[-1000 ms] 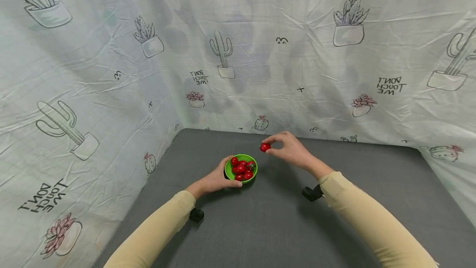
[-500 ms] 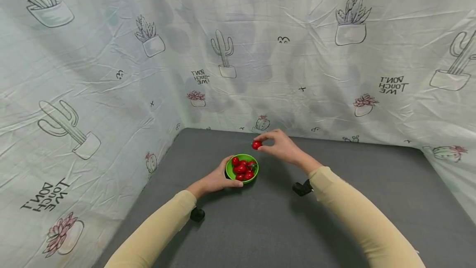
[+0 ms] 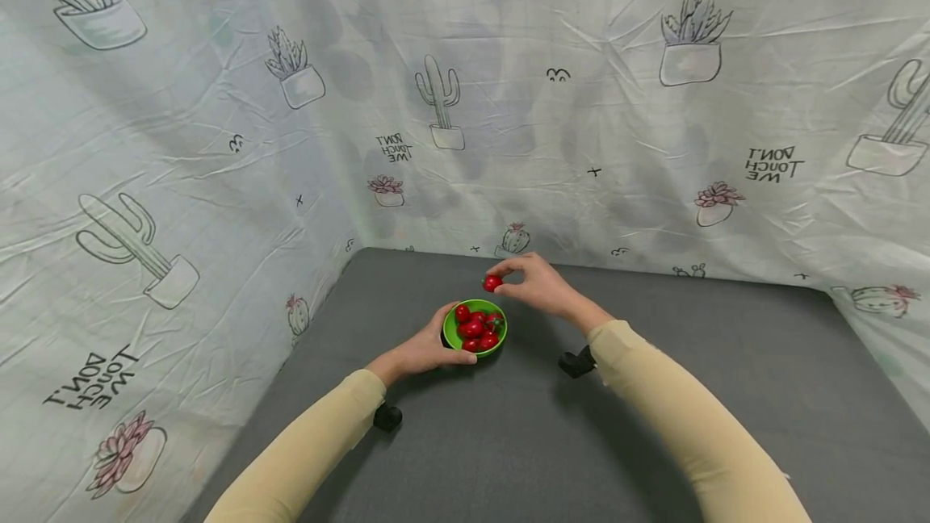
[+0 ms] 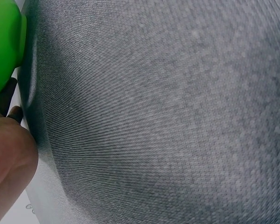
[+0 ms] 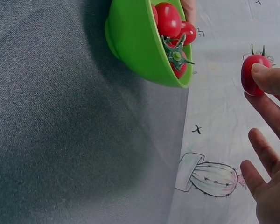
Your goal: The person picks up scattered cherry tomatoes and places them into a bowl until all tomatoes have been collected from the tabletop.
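Note:
A green bowl (image 3: 448,343) holding several cherry tomatoes (image 3: 473,328) stands on the grey table. My left hand (image 3: 424,348) grips the bowl's left side, thumb along the near rim and fingers round the far side. In the left wrist view part of the bowl (image 4: 3,46) shows at the upper left corner. Above and just behind the bowl, my right hand (image 3: 538,284) pinches one cherry tomato (image 3: 492,283) between thumb and index finger. The right wrist view shows that tomato (image 5: 250,77) with green sepals on top, its other fingers spread below.
The grey table (image 3: 465,442) reaches back to a pale curtain (image 3: 508,103) printed with cactus drawings, which also rises along the left side. Black wrist cameras sit under both forearms, the right one (image 3: 576,362) close over the table.
My right hand has moved left with the pinched cherry tomato, from the right of the bowl to above its far rim. The left hand stays on the bowl.

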Demonstrator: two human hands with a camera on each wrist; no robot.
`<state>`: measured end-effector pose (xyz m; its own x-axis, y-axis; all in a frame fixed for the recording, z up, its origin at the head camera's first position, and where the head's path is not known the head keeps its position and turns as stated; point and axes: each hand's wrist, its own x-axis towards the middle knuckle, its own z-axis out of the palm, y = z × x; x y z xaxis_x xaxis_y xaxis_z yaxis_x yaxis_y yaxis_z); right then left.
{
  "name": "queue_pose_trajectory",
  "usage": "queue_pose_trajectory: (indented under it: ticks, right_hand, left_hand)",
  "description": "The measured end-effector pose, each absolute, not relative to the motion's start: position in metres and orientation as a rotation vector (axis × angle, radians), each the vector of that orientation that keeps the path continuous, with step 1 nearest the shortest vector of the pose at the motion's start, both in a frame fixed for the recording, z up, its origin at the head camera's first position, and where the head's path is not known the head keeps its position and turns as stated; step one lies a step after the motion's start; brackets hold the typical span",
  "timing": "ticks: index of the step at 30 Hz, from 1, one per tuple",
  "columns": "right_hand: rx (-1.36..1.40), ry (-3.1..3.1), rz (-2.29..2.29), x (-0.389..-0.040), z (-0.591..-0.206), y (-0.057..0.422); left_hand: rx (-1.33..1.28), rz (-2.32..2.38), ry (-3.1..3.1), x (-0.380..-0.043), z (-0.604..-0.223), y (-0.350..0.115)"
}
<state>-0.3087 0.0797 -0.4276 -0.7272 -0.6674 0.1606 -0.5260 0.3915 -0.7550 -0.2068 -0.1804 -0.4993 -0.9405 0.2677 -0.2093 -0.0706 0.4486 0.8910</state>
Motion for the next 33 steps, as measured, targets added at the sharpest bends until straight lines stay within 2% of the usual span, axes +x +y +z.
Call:
queue_pose_trajectory:
  ticks: [33]
  right_hand:
    - [-1.087, 2.466, -1.122, -0.309, -0.450, 0.057]
  left_hand:
    - [0.199, 1.527, 2.347, -0.207, -0.499, -0.182]
